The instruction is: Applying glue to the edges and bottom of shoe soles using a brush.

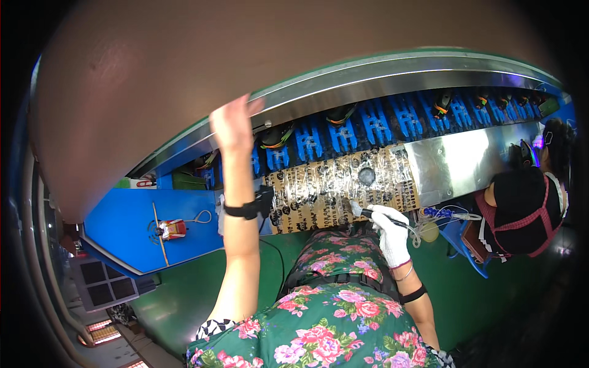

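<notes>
My left hand (233, 126) is bare, raised at the metal edge (294, 101) of the large brown hood. It is slightly blurred, with its thumb apart from the fingers and no object visible in it. A white glove covers my right hand (390, 226), which is closed round a brush (362, 211) with a dark handle and pale bristles. The bristles are over the near part of a work surface covered in brown printed paper and clear tape (319, 190). On that surface, beyond the brush, sits a small round dish (366, 176).
Beyond the surface runs a row of blue holders (342, 136), some bearing black shoes with orange and green trim (277, 136). A blue table (123, 224) at left carries a red-and-white item (175, 229). At right are a metal plate (448, 162) and a seated person (521, 208).
</notes>
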`<state>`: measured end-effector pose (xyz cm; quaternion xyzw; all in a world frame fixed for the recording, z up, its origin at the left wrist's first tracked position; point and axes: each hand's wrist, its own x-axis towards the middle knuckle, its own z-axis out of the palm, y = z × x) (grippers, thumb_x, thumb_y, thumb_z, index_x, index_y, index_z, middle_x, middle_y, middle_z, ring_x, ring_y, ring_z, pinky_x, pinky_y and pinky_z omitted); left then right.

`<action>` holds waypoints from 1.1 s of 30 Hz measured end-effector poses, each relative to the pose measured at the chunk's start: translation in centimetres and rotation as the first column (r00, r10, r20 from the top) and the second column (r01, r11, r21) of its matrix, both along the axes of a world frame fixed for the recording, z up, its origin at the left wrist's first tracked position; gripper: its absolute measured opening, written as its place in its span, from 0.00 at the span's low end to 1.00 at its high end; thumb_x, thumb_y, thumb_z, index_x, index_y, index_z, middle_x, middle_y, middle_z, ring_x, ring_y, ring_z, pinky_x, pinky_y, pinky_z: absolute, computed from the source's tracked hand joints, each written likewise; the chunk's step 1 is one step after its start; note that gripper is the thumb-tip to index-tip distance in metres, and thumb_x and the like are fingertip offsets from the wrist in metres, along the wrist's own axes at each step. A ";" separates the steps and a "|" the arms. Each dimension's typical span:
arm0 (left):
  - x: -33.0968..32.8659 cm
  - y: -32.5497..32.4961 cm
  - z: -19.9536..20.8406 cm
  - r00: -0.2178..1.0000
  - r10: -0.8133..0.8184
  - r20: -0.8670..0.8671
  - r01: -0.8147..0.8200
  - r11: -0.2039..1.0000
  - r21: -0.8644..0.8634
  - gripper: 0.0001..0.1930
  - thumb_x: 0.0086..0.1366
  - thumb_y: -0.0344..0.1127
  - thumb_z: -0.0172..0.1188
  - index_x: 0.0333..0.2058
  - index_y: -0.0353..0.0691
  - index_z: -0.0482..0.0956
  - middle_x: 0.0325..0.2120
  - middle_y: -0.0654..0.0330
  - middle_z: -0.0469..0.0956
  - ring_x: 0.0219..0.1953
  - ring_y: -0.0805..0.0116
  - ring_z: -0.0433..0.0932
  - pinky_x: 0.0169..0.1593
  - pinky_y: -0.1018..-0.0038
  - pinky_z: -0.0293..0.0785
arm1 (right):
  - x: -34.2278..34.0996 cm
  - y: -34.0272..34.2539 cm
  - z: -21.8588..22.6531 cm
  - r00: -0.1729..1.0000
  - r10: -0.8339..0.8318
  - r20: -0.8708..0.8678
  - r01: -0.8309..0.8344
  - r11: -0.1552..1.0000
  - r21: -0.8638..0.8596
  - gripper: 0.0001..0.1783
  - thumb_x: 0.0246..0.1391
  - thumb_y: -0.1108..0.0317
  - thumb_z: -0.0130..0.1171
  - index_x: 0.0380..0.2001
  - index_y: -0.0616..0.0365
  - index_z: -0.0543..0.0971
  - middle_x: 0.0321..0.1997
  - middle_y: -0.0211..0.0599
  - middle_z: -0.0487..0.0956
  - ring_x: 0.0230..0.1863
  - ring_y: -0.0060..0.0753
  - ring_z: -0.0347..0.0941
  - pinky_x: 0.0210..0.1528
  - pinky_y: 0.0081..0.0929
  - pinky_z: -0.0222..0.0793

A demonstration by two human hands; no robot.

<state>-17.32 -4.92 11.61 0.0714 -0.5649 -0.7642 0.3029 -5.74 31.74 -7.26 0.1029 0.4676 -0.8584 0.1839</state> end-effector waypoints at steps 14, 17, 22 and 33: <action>-32.7 17.7 3.0 0.922 0.029 0.387 0.371 0.221 -0.902 0.65 0.58 0.60 0.69 0.73 0.24 0.35 0.62 0.31 0.70 0.66 0.44 0.70 0.68 0.65 0.65 | 2.1 2.9 -0.2 0.940 -0.338 0.044 0.338 0.941 0.009 0.11 0.53 0.81 0.64 0.41 0.67 0.86 0.39 0.40 0.87 0.29 0.20 0.77 0.33 0.18 0.73; -35.7 17.6 3.3 0.944 -0.031 0.330 0.331 0.153 -0.931 0.48 0.59 0.58 0.67 0.66 0.35 0.51 0.50 0.43 0.76 0.45 0.56 0.77 0.48 0.68 0.75 | 2.6 3.5 -0.1 0.922 -0.383 0.063 0.377 0.922 0.084 0.10 0.53 0.81 0.65 0.40 0.66 0.86 0.39 0.39 0.87 0.31 0.21 0.79 0.34 0.17 0.74; -36.4 16.1 2.3 0.932 0.072 0.355 0.268 0.523 -0.809 0.15 0.64 0.43 0.66 0.46 0.45 0.79 0.32 0.62 0.79 0.25 0.71 0.78 0.31 0.75 0.80 | 2.7 4.2 0.5 0.893 -0.449 0.038 0.444 0.891 0.093 0.10 0.54 0.79 0.66 0.41 0.65 0.86 0.39 0.37 0.87 0.34 0.21 0.81 0.35 0.17 0.74; -23.5 5.6 2.6 0.810 -0.293 0.507 0.474 0.837 -0.274 0.14 0.68 0.42 0.65 0.26 0.44 0.76 0.23 0.68 0.72 0.27 0.78 0.72 0.33 0.78 0.70 | 1.7 4.8 2.0 0.974 -0.222 -0.045 0.225 0.970 0.087 0.10 0.58 0.72 0.67 0.43 0.63 0.86 0.36 0.30 0.87 0.32 0.16 0.76 0.34 0.16 0.71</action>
